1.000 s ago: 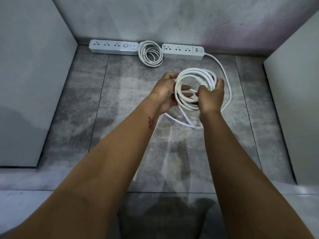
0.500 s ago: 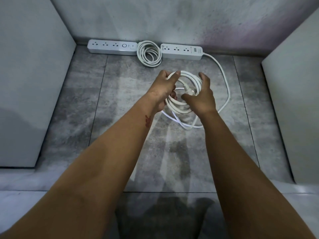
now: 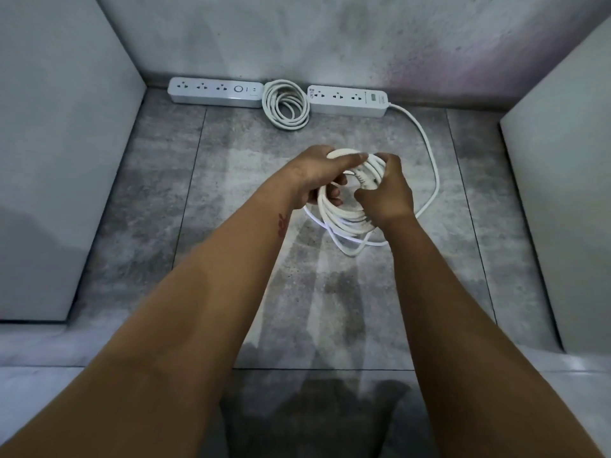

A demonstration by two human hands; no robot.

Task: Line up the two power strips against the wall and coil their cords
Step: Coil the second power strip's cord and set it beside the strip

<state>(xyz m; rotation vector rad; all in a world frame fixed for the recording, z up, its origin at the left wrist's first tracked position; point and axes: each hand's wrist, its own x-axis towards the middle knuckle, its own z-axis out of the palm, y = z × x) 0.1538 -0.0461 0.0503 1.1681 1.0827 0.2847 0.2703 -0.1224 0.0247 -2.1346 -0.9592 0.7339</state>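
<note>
A smooth pale panel (image 3: 49, 160) stands at my far left. The left power strip (image 3: 216, 93), a white plastic bar with rounded corners, lies against the mottled grey wall (image 3: 330, 38). Its long axis runs left to right along the wall and its sockets face up, three in a row, with a round button and a switch at the right end. Just beside that end sits a finished coil (image 3: 287, 105) of round white cord, flat on the speckled grey floor tile (image 3: 231, 193), between the two strips.

Nearer to me, my left hand (image 3: 314, 175) grips the second coil (image 3: 344, 213), fingers laid over its top and curled through the loop. The loops stand roughly upright between my hands, with a ribbed stretch showing at the top right.

The right power strip (image 3: 348, 100) lies in line with the first along the wall, sockets up, with a small dark window near its right end. My right hand (image 3: 385, 193) is curled round the right side of the coil. The trailing cord (image 3: 429, 160) leaves the strip's right end and curves across the floor back under my right wrist. Another pale panel (image 3: 562, 193) closes the right side.
</note>
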